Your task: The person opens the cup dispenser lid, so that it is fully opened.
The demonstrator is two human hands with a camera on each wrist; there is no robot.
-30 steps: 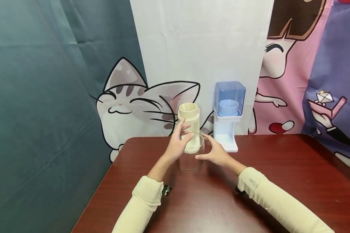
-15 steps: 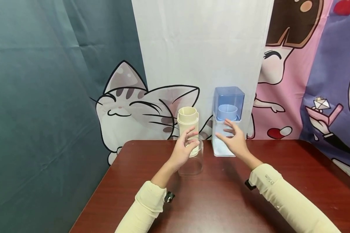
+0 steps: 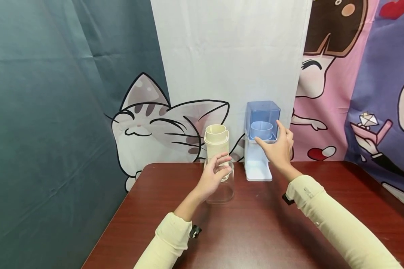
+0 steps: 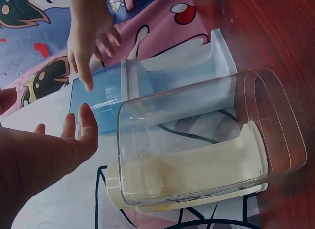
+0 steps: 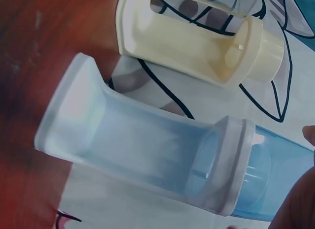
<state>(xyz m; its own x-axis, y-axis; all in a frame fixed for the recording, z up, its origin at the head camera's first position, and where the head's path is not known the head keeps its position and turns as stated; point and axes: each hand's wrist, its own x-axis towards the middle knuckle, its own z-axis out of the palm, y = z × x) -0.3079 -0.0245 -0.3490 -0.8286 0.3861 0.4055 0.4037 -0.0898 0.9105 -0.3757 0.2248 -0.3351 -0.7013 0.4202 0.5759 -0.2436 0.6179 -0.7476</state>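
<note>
A clear plastic container (image 3: pixel 222 195) stands upright on the table in front of a cream dispenser stand (image 3: pixel 217 145) with a round collar on top. My left hand (image 3: pixel 210 177) hovers by the container's rim, fingers loosely bent; a gap separates them from it in the left wrist view (image 4: pixel 162 120). Right of these stands a white dispenser base (image 3: pixel 257 155) capped by a transparent blue square container (image 3: pixel 263 107). My right hand (image 3: pixel 278 149) is spread at the blue container's lower front, thumb left, fingers right. Whether it touches the container I cannot tell.
Both stands are near the back edge of the reddish-brown table (image 3: pixel 242 231). Directly behind rises a printed cloth backdrop (image 3: pixel 205 56), with a dark green curtain (image 3: pixel 47 149) at the left.
My right hand has left the clear container and moved right and up to the blue one. My left hand has shifted slightly right and lower. Both dispensers stay in place.
</note>
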